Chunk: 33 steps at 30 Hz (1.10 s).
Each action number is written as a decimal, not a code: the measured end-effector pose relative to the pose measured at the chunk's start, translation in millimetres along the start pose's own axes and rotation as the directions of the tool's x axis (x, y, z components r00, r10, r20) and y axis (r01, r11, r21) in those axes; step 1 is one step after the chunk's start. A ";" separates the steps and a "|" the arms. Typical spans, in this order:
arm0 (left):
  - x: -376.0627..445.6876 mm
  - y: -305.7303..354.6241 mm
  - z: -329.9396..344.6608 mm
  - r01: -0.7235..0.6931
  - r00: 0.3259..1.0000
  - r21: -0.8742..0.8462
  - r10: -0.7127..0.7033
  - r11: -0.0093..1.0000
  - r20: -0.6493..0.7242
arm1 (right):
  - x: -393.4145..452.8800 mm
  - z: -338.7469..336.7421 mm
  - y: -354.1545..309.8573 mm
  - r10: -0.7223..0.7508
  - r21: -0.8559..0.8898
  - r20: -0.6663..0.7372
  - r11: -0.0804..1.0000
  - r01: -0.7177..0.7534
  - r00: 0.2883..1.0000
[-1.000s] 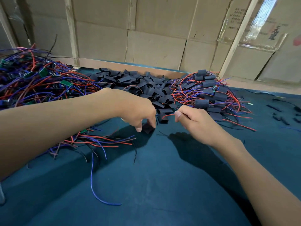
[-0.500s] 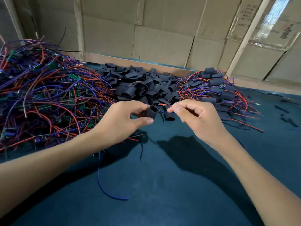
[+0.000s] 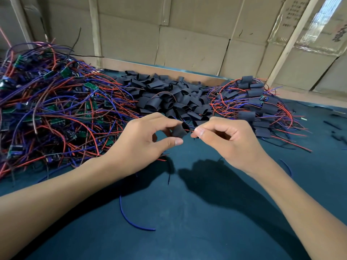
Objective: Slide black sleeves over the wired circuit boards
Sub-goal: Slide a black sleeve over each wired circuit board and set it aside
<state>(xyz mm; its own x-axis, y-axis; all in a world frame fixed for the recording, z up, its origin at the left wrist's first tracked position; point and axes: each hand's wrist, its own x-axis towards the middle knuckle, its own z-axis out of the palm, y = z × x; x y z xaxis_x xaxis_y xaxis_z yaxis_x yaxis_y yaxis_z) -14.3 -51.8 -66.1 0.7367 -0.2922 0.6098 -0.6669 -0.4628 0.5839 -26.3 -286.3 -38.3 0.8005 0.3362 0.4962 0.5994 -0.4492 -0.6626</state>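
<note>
My left hand [image 3: 144, 141] pinches a short black sleeve [image 3: 179, 130] between thumb and fingers, its open end facing right. My right hand [image 3: 225, 139] pinches the red and blue wires [image 3: 189, 130] of a circuit board, whose ends reach into the sleeve's mouth. The board itself is hidden. A heap of loose black sleeves [image 3: 169, 96] lies just behind my hands. On the left sits a big tangle of bare wired green boards [image 3: 52, 109]. On the right lies a pile of sleeved boards [image 3: 253, 102].
The table is covered in dark teal cloth [image 3: 178, 212]. A loose blue wire [image 3: 131, 218] lies on it near my left forearm. Small black scraps [image 3: 334, 128] lie at the right edge. Cardboard panels [image 3: 187, 34] and wooden slats wall off the back.
My left hand lifted a sleeve off the cloth and brought it to my right hand. The wire ends now meet the sleeve's opening. The view shifted left and closer.
</note>
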 end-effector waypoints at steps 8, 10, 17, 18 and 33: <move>3.4 3.3 -7.1 -0.161 0.981 0.147 0.174 0.976 -0.083 | 0.5 4.5 1.1 0.118 -0.050 0.114 0.992 -0.112 0.987; 7.1 1.5 -12.5 -0.110 0.980 0.157 0.133 0.982 -0.148 | 0.7 1.2 7.0 0.178 -0.110 0.179 0.981 -0.160 0.968; 13.1 -15.1 -26.7 0.022 0.983 0.193 0.014 0.981 -0.186 | 0.5 -7.0 27.9 0.257 -0.174 0.038 0.953 -0.247 0.966; 12.9 -18.8 -27.5 0.013 0.989 0.239 0.022 0.971 -0.147 | 1.1 -7.5 28.2 0.263 -0.144 0.022 0.956 -0.257 0.965; 7.1 -2.9 -17.3 -0.286 0.951 0.560 0.303 0.778 0.064 | 5.1 1.5 6.0 0.167 0.466 0.069 0.867 -0.179 0.984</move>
<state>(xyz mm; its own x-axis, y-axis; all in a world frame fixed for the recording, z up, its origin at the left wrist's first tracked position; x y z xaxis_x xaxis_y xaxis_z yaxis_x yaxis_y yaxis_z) -9.0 -38.0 -54.2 0.5057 -0.4718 0.7222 -0.6666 -0.7451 -0.0200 -18.6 -286.0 -40.6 0.8872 0.3131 0.3389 0.3758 -0.0643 -0.9245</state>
